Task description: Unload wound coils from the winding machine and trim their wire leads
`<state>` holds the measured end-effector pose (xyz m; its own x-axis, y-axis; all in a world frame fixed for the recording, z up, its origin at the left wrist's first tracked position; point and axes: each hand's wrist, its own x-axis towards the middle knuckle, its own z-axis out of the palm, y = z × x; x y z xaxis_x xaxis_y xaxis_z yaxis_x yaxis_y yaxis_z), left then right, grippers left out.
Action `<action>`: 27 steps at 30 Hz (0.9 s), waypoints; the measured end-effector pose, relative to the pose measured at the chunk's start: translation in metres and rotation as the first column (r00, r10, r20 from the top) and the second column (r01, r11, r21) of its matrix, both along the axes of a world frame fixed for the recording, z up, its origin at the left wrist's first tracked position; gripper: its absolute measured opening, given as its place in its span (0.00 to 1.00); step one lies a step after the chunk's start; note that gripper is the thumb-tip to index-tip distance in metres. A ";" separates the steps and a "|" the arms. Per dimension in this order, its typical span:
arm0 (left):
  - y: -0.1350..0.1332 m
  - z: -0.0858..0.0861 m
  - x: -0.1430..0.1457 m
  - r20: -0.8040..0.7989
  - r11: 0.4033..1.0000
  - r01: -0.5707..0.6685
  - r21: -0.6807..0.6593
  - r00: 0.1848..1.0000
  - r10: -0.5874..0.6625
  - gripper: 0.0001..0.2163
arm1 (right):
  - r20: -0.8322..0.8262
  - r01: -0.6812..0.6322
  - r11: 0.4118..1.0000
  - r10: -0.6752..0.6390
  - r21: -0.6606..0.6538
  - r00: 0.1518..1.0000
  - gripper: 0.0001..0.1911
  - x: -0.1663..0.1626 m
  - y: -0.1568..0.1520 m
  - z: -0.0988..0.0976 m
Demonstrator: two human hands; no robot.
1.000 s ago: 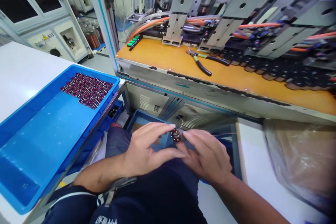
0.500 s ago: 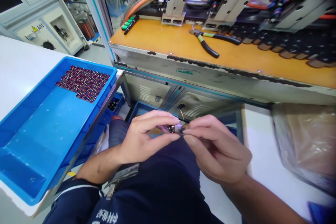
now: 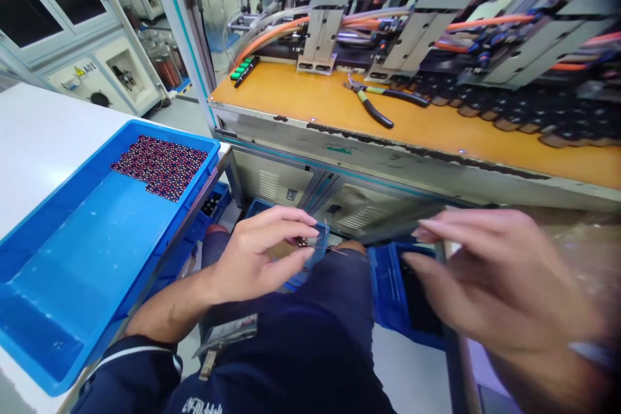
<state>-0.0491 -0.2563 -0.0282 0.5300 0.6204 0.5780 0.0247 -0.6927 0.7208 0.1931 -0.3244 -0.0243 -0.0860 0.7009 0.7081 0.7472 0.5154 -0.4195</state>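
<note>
My left hand [image 3: 257, 255] is over my lap, its thumb and fingers pinched on a small dark coil part [image 3: 301, 242] with a thin wire sticking out to the right. Blurred by motion, my right hand [image 3: 490, 278] hovers to the right with its fingers spread and nothing in them. A large blue tray [image 3: 63, 272] on the white table at my left holds a patch of several small dark-red parts [image 3: 160, 165] in its far corner.
An orange-topped machine bench [image 3: 436, 129] stands ahead with pliers [image 3: 376, 107] and a green-buttoned controller [image 3: 245, 70] on it. Grey actuator blocks and orange hoses hang above it. Blue bins [image 3: 402, 297] sit on the floor by my knees. A plastic bag lies at far right.
My right hand has let go of the small part and swung away to the right. My left hand keeps the part pinched and has stayed over my lap.
</note>
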 end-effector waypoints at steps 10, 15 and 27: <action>-0.006 0.004 -0.006 -0.005 0.999 0.033 0.019 0.999 -0.033 0.10 | 0.235 -0.322 0.918 0.373 -0.230 0.898 0.12 -0.035 0.028 0.024; -0.008 -0.001 -0.011 0.035 0.999 0.020 -0.042 0.999 -0.018 0.09 | 0.037 -0.313 0.900 0.339 -0.302 0.940 0.08 -0.037 0.023 0.030; -0.006 -0.005 -0.011 0.066 0.997 0.052 -0.058 0.997 -0.048 0.09 | -0.230 -0.463 0.607 0.424 -0.646 0.876 0.17 -0.042 0.026 0.033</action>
